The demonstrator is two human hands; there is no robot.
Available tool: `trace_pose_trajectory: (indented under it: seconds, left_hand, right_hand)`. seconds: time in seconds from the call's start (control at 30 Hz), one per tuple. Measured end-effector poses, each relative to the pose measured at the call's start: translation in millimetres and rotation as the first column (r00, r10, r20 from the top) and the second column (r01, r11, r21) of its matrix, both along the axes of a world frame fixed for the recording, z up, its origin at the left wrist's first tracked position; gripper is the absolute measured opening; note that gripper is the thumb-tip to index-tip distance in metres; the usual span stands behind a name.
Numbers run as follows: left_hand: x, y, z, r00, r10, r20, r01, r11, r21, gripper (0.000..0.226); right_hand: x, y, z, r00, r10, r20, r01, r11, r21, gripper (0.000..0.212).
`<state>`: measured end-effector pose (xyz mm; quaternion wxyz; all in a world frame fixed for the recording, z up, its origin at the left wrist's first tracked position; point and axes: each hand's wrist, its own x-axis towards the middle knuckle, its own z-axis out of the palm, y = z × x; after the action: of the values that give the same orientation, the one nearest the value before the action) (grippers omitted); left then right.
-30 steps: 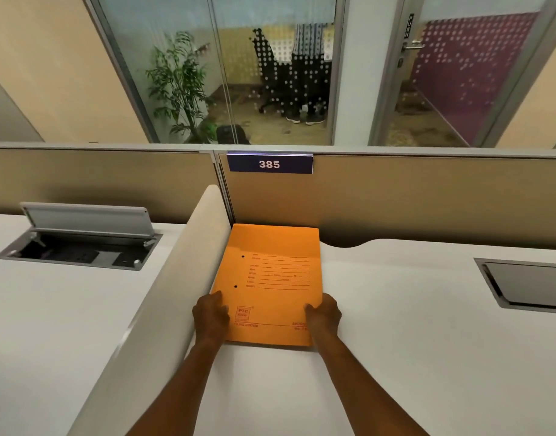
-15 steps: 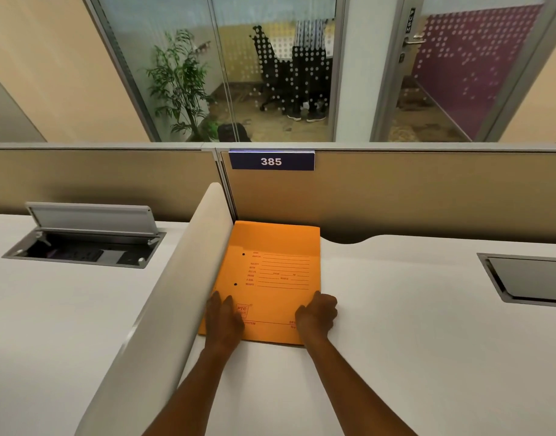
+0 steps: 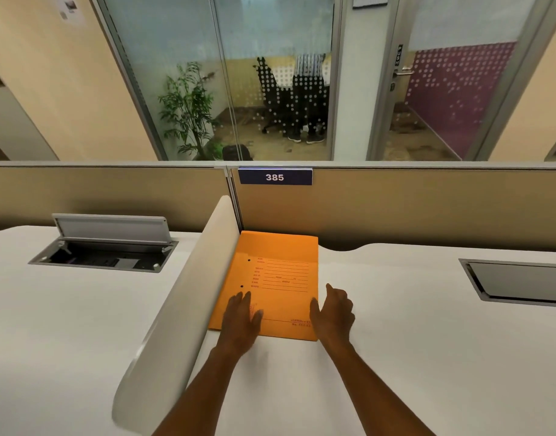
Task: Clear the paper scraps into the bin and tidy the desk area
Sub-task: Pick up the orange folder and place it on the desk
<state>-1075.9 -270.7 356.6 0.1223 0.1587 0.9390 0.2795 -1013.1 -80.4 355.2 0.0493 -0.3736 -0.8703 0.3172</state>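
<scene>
An orange file folder (image 3: 276, 272) lies flat on the white desk (image 3: 396, 357), its far edge against the tan partition and its left edge beside the white divider. My left hand (image 3: 240, 322) lies flat on the folder's near left corner with straight fingers. My right hand (image 3: 333, 311) rests at the folder's near right edge, fingers loosely spread and the forefinger raised. No paper scraps or bin show in this view.
A curved white divider (image 3: 182, 306) runs from the partition toward me on the left. An open cable box (image 3: 103, 250) sits in the left desk, a closed hatch (image 3: 519, 283) in the right. The tan partition (image 3: 427, 209) carries a sign reading 385.
The folder has slid left against the divider. My left hand flattened and moved further onto the folder; my right hand uncurled at its right edge. The view tilted up slightly.
</scene>
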Motion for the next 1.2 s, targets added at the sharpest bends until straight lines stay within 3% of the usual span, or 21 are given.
trace_pose_trajectory:
  seconds: [0.07,0.17,0.27,0.4,0.63,1.2]
  left_hand:
    - [10,-1,11,0.998,-0.03,-0.051,0.032,0.999,0.033,0.092]
    - [29,-5,33,0.991,-0.039,-0.125,0.043,0.999,0.025,0.094]
    - [53,-12,61,0.977,-0.053,-0.205,0.053,0.999,-0.005,0.115]
    - [98,-30,93,0.952,-0.064,-0.299,0.055,0.998,-0.04,0.089]
    - [182,-60,111,0.922,-0.098,-0.375,0.097,0.995,-0.021,0.074]
    - [390,-47,100,0.924,-0.133,-0.358,0.107,0.99,-0.089,0.076]
  right_hand:
    - [16,2,13,0.998,0.041,-0.043,-0.039,0.997,0.061,0.058]
    - [41,0,34,0.991,0.085,-0.105,-0.071,0.989,0.13,0.059]
    - [69,-6,57,0.982,0.121,-0.146,-0.091,0.975,0.201,0.06]
    - [119,-22,86,0.969,0.15,-0.197,-0.094,0.959,0.267,0.06]
    - [220,-53,108,0.959,0.149,-0.241,-0.062,0.941,0.332,0.061]
    - [442,-39,91,0.979,0.149,-0.139,-0.088,0.925,0.369,0.068]
